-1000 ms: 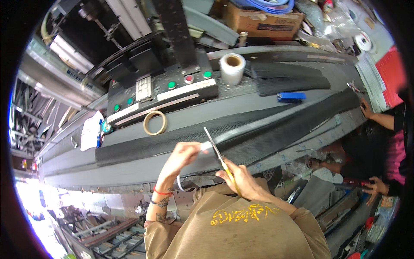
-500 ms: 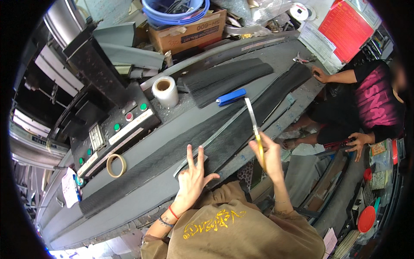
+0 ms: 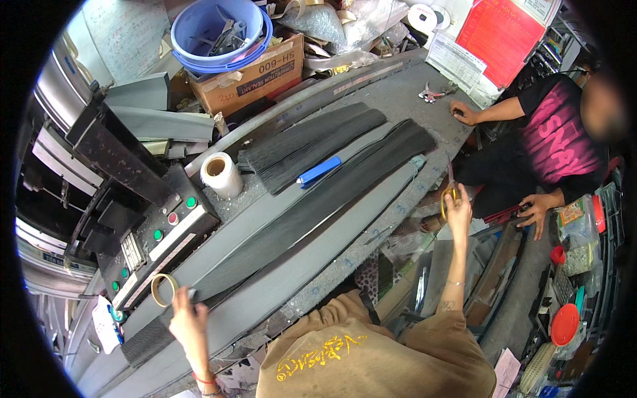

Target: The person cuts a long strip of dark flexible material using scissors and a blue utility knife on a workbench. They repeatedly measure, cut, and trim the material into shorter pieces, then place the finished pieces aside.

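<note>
While the right hand [image 3: 458, 209] has its fingers wrapped round scissors [image 3: 452, 190], left hand [image 3: 189, 325] is nearer black mesh [image 3: 358, 174], which runs off rightward; left fingers blurred, can't tell if pinching.

Stacked at the rear: blue bucket [image 3: 191, 32] atop a cardboard box [image 3: 255, 81].
Also in view: white roll [image 3: 228, 183] upright near a control panel [image 3: 192, 231], red sheet [image 3: 501, 41] at upper right, round red lid [image 3: 565, 325] lower down.

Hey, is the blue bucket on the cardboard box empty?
Not empty: the blue bucket has grey pieces showing inside through its open top.
</note>
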A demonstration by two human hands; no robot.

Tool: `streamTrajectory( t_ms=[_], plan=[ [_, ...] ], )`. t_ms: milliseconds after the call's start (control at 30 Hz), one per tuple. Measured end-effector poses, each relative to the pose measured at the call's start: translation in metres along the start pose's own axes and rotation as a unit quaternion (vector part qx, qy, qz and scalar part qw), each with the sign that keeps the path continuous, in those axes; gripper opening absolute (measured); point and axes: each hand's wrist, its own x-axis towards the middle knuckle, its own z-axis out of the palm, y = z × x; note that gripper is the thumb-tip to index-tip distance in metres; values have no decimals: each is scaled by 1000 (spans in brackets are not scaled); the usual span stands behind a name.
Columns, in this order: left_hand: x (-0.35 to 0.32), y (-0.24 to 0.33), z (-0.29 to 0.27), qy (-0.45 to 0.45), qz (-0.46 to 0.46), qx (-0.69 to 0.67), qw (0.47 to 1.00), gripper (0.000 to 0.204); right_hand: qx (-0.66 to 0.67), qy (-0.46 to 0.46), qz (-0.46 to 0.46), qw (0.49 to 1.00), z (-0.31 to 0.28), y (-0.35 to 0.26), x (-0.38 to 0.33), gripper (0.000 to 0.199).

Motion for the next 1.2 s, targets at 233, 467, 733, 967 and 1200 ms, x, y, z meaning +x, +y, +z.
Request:
streamTrajectory(
  t_ms=[233, 467, 733, 967, 1200],
  plan=[
    [-23, -50, 11, 118, -251, 35, 960, 44, -88, -13, -29, 996, 45, 57, 105, 64],
    [1, 91, 19, 5, -204, -148, 968, 22, -290, -144, -91, 942, 83, 60, 222, 48],
    [-28, 129, 53, 15, -322, -292, 900, 29, 112, -355, -506, 779, 138, -156, 48, 47],
    [-84, 190, 69, 155, -395, -361, 830, 20, 38, -480, -699, 529, 204, -252, -166, 92],
    [-135, 283, 73, 203, -470, -519, 685, 16, 38, -620, -607, 495, 252, -308, -175, 80]
  ],
)
